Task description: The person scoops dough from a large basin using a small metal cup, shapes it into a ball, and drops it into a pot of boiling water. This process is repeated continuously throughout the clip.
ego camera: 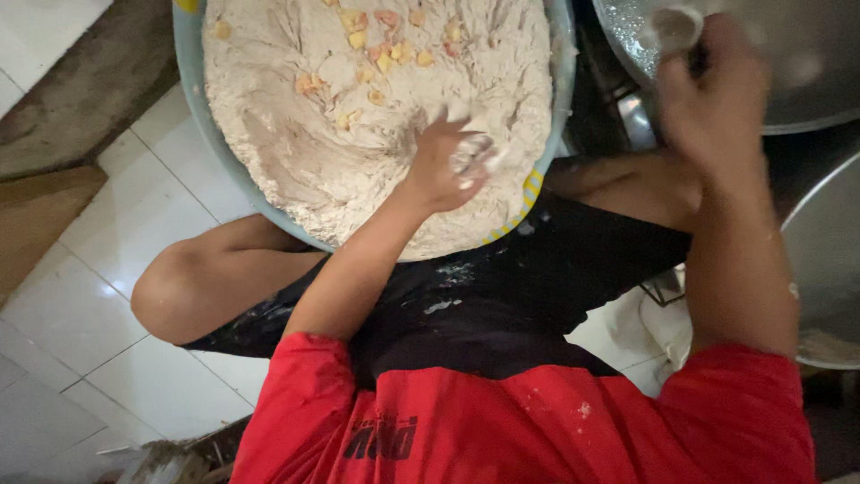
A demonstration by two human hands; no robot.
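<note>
A large pale blue basin (pixel 190 85) sits in front of my knees, filled with a thick off-white batter (pixel 305 116) dotted with small yellow and pink pieces (pixel 385 54). My left hand (pixel 448 161) rests in the batter near the basin's near right side, fingers curled around a lump of it. My right hand (pixel 712 90) is raised at the upper right, blurred, pinching a small pale lump of batter (pixel 676 27) over a wide metal pan (pixel 806 54). I wear a red shirt and dark shorts.
White floor tiles (pixel 134 215) lie to the left, with a wooden plank (pixel 36 220) at the left edge. A second metal bowl (pixel 829 260) stands at the right edge. Batter smears mark my shorts (pixel 457 278).
</note>
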